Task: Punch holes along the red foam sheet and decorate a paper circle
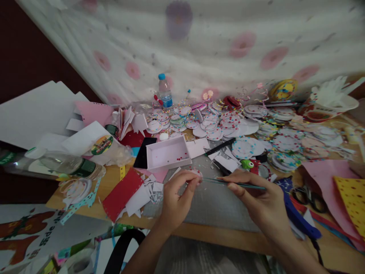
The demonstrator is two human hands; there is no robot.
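My left hand [179,196] pinches a small round paper piece with red dots [196,173] at its edge, above the grey cutting mat [213,209]. Thin tweezers [212,180] lie between the thumb and fingers of my right hand [258,196]. Their tips point left and reach the paper piece; whether they grip anything there is too small to tell. Just behind my left hand stands a shallow white box [171,165] with several tiny red bits inside.
Behind are many white paper discs with coloured dots [208,125] and an upright water bottle [165,91]. Red card [123,194] and paper scraps lie left. A blue glue gun [303,220], scissors [316,201] and pink sheet [327,179] lie right.
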